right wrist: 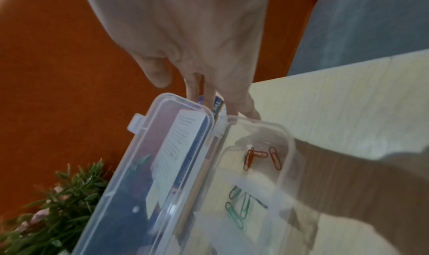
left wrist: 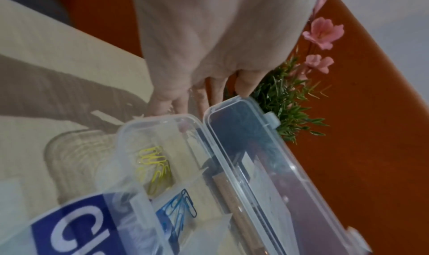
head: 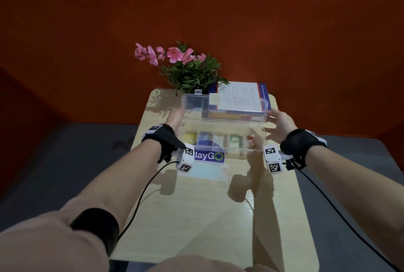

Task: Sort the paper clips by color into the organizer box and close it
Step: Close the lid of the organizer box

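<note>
head view, box: one clear organizer box (head: 220,140) sits open on the table (head: 207,217), its lid (head: 225,105) standing up at the far side.
head view, hands: left hand (head: 175,116) at the lid's left end, right hand (head: 281,122) at its right end; finger detail is unclear here.
head view, clips: four colour groups in separate compartments, left to right yellow clips (head: 189,137), blue clips (head: 204,138), green clips (head: 236,140), red clips (head: 251,141); counts not readable here.
head view, other things: one flowering plant (head: 190,68) and one book (head: 240,97) behind the box, one blue label (head: 209,157) in front.
head view, room: pale wood table, orange wall (head: 87,42), grey floor (head: 43,162).
left wrist view, hand: fingers (left wrist: 218,91) straight and together, reaching behind the lid's corner, touching it; no curl visible.
left wrist view, clips: yellow pile in the end compartment, blue pile next; tangled, cannot count.
right wrist view, hand: fingers (right wrist: 246,106) extended, slightly spread, tips against the lid's end and box corner.
right wrist view, clips: about three red in the end compartment, about four green in the next.
</note>
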A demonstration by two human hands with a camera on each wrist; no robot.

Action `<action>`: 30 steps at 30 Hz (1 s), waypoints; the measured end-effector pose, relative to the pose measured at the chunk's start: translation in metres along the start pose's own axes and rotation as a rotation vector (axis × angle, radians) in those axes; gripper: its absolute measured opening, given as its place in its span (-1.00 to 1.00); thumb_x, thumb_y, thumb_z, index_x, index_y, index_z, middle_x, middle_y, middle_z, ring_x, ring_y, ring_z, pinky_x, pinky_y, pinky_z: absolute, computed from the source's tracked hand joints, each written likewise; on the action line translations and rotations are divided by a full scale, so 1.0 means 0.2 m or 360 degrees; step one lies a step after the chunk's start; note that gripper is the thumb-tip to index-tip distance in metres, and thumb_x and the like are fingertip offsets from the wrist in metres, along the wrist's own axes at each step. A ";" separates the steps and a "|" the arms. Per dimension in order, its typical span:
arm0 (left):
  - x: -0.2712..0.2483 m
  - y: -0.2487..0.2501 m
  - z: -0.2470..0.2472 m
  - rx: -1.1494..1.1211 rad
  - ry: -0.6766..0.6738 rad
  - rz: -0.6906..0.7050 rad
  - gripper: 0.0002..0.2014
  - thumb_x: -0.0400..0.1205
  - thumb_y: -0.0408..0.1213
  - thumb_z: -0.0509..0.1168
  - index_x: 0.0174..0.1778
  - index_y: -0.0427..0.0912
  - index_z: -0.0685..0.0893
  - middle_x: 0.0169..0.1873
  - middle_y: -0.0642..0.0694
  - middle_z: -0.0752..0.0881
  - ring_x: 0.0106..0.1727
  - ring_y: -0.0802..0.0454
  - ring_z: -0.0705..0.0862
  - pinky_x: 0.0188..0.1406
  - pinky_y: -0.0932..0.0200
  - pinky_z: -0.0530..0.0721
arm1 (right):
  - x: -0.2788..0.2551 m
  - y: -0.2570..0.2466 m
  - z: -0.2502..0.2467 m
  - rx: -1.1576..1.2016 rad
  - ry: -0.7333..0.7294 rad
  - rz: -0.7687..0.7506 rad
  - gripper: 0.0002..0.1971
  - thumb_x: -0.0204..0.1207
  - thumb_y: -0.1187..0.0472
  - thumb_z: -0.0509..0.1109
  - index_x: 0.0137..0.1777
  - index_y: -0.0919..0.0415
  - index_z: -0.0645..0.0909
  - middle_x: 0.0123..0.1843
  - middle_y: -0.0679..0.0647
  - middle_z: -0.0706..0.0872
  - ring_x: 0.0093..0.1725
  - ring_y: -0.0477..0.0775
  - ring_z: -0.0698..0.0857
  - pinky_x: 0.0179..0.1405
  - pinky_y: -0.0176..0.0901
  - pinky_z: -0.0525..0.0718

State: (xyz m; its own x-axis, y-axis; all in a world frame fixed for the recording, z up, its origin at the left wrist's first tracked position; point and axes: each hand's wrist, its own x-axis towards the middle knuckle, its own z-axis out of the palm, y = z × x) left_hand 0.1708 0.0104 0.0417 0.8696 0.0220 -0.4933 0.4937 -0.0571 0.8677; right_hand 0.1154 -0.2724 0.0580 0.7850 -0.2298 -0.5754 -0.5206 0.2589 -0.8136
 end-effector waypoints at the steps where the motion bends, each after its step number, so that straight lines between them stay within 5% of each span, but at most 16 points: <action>1: 0.00 -0.01 -0.01 -0.0112 0.0007 -0.0015 -0.69 0.78 -0.21 -0.05 0.17 -0.25 0.56 0.23 -0.19 0.55 0.36 -0.20 0.54 0.49 -0.12 0.44 | -0.01 0.01 -0.01 0.0075 0.0018 0.0001 -0.67 0.65 0.00 0.08 0.17 0.19 0.55 0.20 0.12 0.60 0.13 0.22 0.52 0.27 0.12 0.48; 4: 0.00 -0.04 -0.03 -0.0271 0.0004 -0.0055 -0.39 0.74 0.10 -0.01 0.52 -0.33 0.39 0.36 -0.30 0.54 0.49 -0.28 0.48 0.61 -0.20 0.32 | -0.01 0.04 -0.03 0.0218 -0.0006 -0.0014 -0.68 0.65 -0.01 0.10 0.11 0.17 0.58 0.12 0.10 0.61 0.08 0.16 0.54 0.24 -0.02 0.41; 6: 0.00 -0.07 -0.04 -0.0164 -0.0095 -0.0083 -0.21 0.59 0.25 0.16 0.61 -0.21 0.27 0.48 -0.24 0.43 0.58 -0.30 0.35 0.62 -0.29 0.27 | 0.00 0.08 -0.05 0.0238 -0.0043 -0.0041 -0.82 0.60 0.19 0.17 0.04 0.14 0.60 0.16 0.09 0.61 0.07 0.06 0.59 0.22 -0.14 0.47; 9: -0.02 -0.09 -0.06 0.0155 -0.0205 -0.0059 -0.46 0.50 -0.05 0.40 0.37 -0.07 0.44 0.41 -0.13 0.43 0.53 -0.23 0.36 0.56 -0.29 0.34 | 0.01 0.12 -0.08 0.0007 -0.0039 -0.0072 -0.60 0.57 0.45 0.16 0.41 0.32 0.47 0.30 0.15 0.50 0.20 0.13 0.54 0.21 -0.17 0.51; 12: 0.01 -0.12 -0.07 0.0642 -0.0207 0.0125 -0.55 0.59 -0.40 0.33 0.40 -0.13 0.46 0.50 -0.16 0.42 0.52 -0.18 0.40 0.53 0.01 0.37 | -0.01 0.16 -0.10 -0.0474 -0.0092 -0.0079 -0.51 0.51 0.61 0.11 0.41 0.30 0.47 0.33 0.15 0.49 0.26 0.17 0.54 0.15 -0.07 0.55; 15: -0.01 -0.12 -0.08 0.1347 -0.0302 0.0389 -0.45 0.63 -0.38 0.31 0.56 -0.14 0.35 0.61 -0.18 0.34 0.58 -0.15 0.37 0.47 0.12 0.36 | -0.05 0.19 -0.08 -0.1363 -0.0058 -0.0291 -0.53 0.46 0.49 0.29 0.35 0.15 0.51 0.42 0.23 0.53 0.41 0.26 0.52 0.26 0.05 0.56; 18: -0.04 -0.13 -0.07 0.1872 -0.0501 0.0543 -0.17 0.58 0.01 0.38 0.68 -0.14 0.12 0.71 -0.14 0.09 0.71 -0.13 0.10 0.66 -0.01 0.12 | -0.09 0.19 -0.04 -0.2011 -0.0066 -0.0568 -0.47 0.51 0.26 0.38 0.48 0.20 0.41 0.58 0.23 0.35 0.55 0.21 0.39 0.49 -0.01 0.39; 21: -0.06 -0.12 -0.08 0.2229 -0.0614 0.0619 0.06 0.44 0.15 0.46 0.71 -0.11 -0.01 0.73 -0.10 -0.02 0.74 -0.11 -0.01 0.71 -0.06 0.03 | -0.10 0.17 -0.01 -0.2210 -0.0158 -0.0593 -0.39 0.47 0.17 0.45 0.51 0.20 0.39 0.56 0.20 0.38 0.52 0.20 0.42 0.46 -0.03 0.40; 30: -0.09 -0.10 -0.02 0.2521 -0.0483 0.0693 0.01 0.36 0.00 0.56 0.63 -0.18 0.15 0.60 -0.17 0.30 0.57 -0.16 0.37 0.50 -0.16 0.45 | -0.12 0.16 0.00 -0.2535 -0.0235 -0.0529 -0.15 0.28 0.08 0.60 0.54 0.12 0.27 0.55 0.11 0.37 0.40 0.23 0.53 0.30 0.05 0.58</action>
State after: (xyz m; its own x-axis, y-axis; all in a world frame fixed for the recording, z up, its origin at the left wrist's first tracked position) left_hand 0.1460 0.0151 0.0337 0.8034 -0.4361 -0.4053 -0.4296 -0.8960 0.1125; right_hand 0.0794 -0.2592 0.0470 0.9016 0.0364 -0.4310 -0.0593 -0.9767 -0.2064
